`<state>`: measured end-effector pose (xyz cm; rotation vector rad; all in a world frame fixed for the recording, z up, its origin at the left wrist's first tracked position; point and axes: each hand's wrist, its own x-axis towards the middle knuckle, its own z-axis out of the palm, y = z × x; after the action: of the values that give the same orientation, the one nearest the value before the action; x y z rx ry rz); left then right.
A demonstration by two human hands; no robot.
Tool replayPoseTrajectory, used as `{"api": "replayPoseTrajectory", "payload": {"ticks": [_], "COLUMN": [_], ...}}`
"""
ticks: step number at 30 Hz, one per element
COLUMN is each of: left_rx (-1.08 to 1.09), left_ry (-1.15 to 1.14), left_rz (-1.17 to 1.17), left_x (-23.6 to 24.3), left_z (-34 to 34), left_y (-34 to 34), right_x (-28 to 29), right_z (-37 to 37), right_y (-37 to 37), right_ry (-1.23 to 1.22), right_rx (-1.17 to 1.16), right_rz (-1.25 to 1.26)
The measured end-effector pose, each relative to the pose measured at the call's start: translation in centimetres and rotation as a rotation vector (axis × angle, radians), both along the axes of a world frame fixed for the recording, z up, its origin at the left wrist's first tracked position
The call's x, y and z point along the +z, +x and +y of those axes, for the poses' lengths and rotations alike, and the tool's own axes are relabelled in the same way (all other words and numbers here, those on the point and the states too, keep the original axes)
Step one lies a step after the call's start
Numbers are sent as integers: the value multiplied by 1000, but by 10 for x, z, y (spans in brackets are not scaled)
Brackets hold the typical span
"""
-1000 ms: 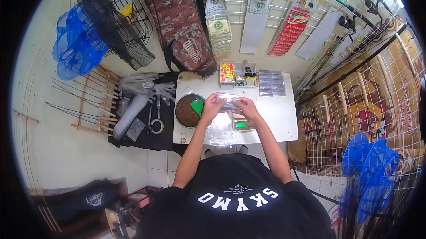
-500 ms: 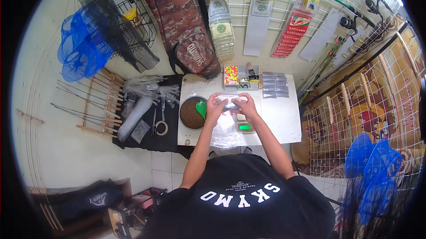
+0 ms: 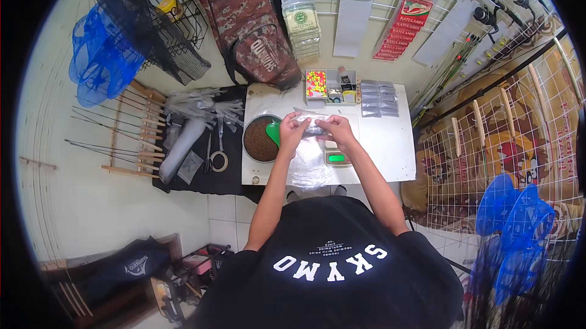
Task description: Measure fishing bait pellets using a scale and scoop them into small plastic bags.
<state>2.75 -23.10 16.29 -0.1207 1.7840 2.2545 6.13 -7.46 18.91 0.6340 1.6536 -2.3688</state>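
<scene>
My left hand [image 3: 292, 130] and my right hand [image 3: 335, 129] pinch a clear plastic bag [image 3: 314, 123] with greyish contents, thumbs on its face. Beneath them lie loose clear bags [image 3: 309, 170] and a digital scale [image 3: 344, 159] with a lit green display, partly hidden by my right hand. Left of my left hand is a round metal bowl [image 3: 257, 146] of brown granules, a green scoop [image 3: 273, 134] in it. Behind my hands sits a compartment tray [image 3: 332, 80] with coloured small pieces, beside stacked silver packets [image 3: 378, 98].
The white table [image 3: 395, 163] adjoins a black cloth surface [image 3: 232, 175] with clear tubing, scissors and tape [image 3: 218, 170]. A camouflage bag [image 3: 247, 30] leans at the back. Wire racks [image 3: 482, 195] with blue nets stand right; more nets [image 3: 104, 54] and wooden racks are left.
The view has shifted, so the table and hands appear slightly higher. My fingers have changed position a little on the bag, and its far edge now sticks up more behind them.
</scene>
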Motion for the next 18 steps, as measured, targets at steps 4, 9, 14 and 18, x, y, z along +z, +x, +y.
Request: {"api": "replayPoseTrajectory", "payload": {"ticks": [4, 9, 14, 18], "left_rx": [-15, 18, -127, -223], "left_ry": [46, -5, 37, 2], "left_rz": [-45, -59, -174, -376], "left_x": [0, 1, -20, 24], "left_z": [-2, 4, -12, 5], "left_y": [1, 8, 3, 19], "right_x": [-10, -20, -11, -18], "right_z": [2, 4, 0, 13], "right_y": [1, 2, 4, 13], "right_ry": [-16, 0, 17, 17], "right_rx": [-28, -31, 11, -19], "right_rz": [19, 90, 143, 191]}}
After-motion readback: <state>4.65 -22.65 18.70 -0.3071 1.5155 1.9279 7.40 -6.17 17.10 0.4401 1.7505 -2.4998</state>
